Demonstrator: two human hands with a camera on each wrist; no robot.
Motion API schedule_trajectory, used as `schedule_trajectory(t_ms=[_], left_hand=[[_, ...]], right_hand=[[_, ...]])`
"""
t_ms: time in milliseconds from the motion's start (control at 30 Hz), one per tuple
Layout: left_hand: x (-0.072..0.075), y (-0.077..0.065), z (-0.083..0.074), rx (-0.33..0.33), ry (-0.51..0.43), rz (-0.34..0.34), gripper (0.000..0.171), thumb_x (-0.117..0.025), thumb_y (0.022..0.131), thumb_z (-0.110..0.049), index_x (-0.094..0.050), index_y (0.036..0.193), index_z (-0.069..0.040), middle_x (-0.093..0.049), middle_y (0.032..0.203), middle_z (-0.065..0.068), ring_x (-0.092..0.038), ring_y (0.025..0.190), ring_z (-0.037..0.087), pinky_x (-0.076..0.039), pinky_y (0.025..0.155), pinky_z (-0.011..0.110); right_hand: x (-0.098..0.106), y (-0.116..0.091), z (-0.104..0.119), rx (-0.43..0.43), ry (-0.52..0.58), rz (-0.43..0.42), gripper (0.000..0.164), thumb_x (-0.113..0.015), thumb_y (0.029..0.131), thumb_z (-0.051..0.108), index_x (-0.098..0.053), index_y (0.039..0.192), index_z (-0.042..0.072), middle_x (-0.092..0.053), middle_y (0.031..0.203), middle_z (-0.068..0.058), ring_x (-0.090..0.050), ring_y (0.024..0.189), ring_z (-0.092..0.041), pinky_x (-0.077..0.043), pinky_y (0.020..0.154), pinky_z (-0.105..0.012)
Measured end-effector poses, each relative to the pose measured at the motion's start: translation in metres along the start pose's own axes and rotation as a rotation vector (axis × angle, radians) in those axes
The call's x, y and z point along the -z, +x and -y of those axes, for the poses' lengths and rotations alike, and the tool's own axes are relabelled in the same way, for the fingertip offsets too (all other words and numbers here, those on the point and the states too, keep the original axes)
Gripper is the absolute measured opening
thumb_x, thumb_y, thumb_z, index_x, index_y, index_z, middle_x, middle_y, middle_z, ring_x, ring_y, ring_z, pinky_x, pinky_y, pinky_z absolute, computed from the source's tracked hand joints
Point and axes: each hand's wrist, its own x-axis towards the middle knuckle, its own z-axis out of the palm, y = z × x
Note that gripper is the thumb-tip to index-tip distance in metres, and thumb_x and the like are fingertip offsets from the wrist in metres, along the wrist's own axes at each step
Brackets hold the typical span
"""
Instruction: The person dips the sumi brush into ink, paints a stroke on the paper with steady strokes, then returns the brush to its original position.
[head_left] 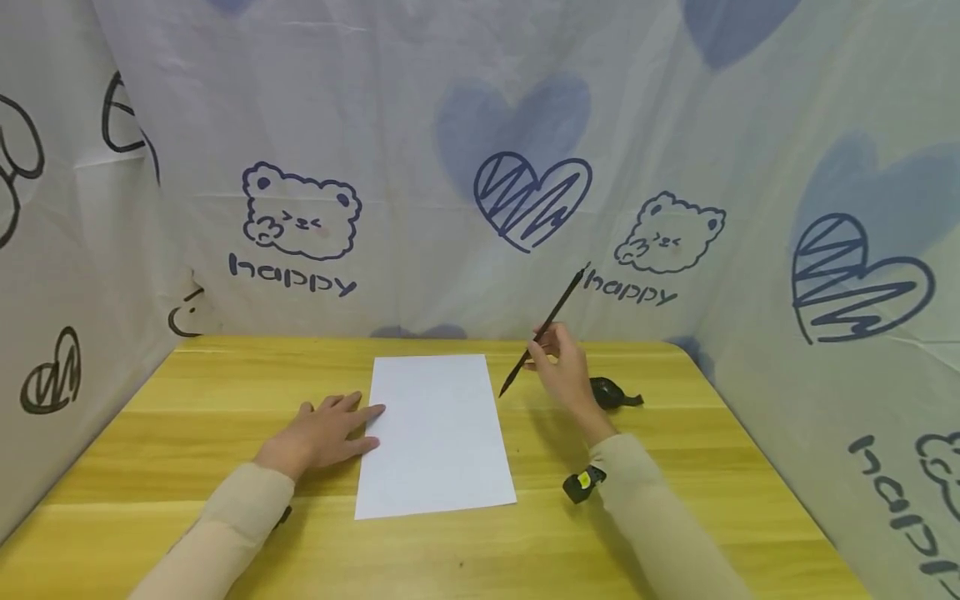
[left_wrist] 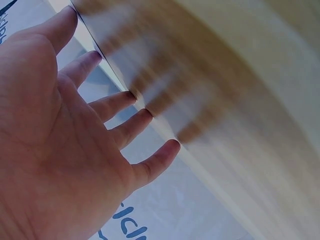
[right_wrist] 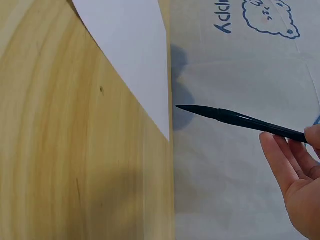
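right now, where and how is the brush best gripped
Probably near the middle of its shaft, from the right, as the right hand pinches the brush: the shaft is slender and slants down-left, so the pointed lower tip stays uncovered.

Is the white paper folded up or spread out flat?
Spread out flat: all four corners of the paper show on the table, and the left hand touches its left edge.

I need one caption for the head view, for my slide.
Left hand on the edge of a white sheet, right hand holding a dark brush.
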Motion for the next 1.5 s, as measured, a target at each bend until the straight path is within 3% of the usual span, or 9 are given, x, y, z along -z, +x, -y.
schedule_trajectory(t_ms=[267,700,933,1100,1333,1500], left_hand=[[0.002,0.002,0.002,0.008,-0.022,0.011,0.067,-0.053,0.103,-0.057,-0.042,0.159,-0.023,-0.031,0.166,0.026,-0.030,0.151,0.054,-0.019,0.114,0.082],[-0.004,-0.001,0.001,0.005,-0.019,0.024,0.066,-0.054,0.102,-0.056,-0.044,0.158,-0.021,-0.033,0.165,0.027,-0.032,0.150,0.054,-0.021,0.112,0.083],[0.000,0.000,0.001,-0.005,-0.005,0.007,0.066,-0.054,0.102,-0.056,-0.044,0.158,-0.021,-0.034,0.164,0.027,-0.033,0.149,0.055,-0.022,0.112,0.082],[0.001,0.001,0.001,-0.007,-0.002,0.011,0.067,-0.054,0.102,-0.056,-0.044,0.158,-0.021,-0.034,0.164,0.027,-0.033,0.149,0.055,-0.023,0.112,0.082],[0.001,0.001,0.001,-0.003,-0.002,0.014,0.067,-0.054,0.102,-0.056,-0.044,0.158,-0.021,-0.034,0.165,0.027,-0.033,0.149,0.054,-0.023,0.111,0.083],[0.002,-0.001,-0.001,0.000,0.008,0.016,0.066,-0.055,0.102,-0.056,-0.045,0.157,-0.020,-0.035,0.164,0.027,-0.035,0.148,0.054,-0.025,0.110,0.083]], right_hand=[[-0.017,0.005,-0.007,0.044,0.082,-0.037,0.018,-0.059,0.102,0.000,-0.054,0.118,-0.005,-0.062,0.105,-0.032,-0.068,0.096,-0.045,-0.064,0.082,-0.042],[-0.035,-0.006,-0.002,0.041,0.102,-0.004,0.019,-0.059,0.102,0.000,-0.054,0.119,-0.006,-0.064,0.108,-0.035,-0.068,0.101,-0.048,-0.062,0.087,-0.048],[-0.036,-0.009,0.025,0.054,0.120,0.032,0.018,-0.056,0.101,-0.007,-0.052,0.118,-0.012,-0.060,0.108,-0.041,-0.066,0.102,-0.055,-0.059,0.090,-0.057],[-0.042,-0.011,0.041,0.087,0.109,0.037,0.016,-0.057,0.100,-0.007,-0.054,0.115,-0.013,-0.060,0.105,-0.040,-0.067,0.098,-0.053,-0.061,0.088,-0.053],[-0.062,0.001,0.020,0.089,0.103,0.052,0.019,-0.055,0.101,-0.009,-0.052,0.119,-0.015,-0.060,0.106,-0.040,-0.066,0.099,-0.055,-0.061,0.087,-0.053],[-0.074,0.005,0.014,0.115,0.112,0.057,0.018,-0.059,0.100,-0.007,-0.056,0.116,-0.011,-0.064,0.103,-0.034,-0.070,0.095,-0.049,-0.063,0.083,-0.048]])
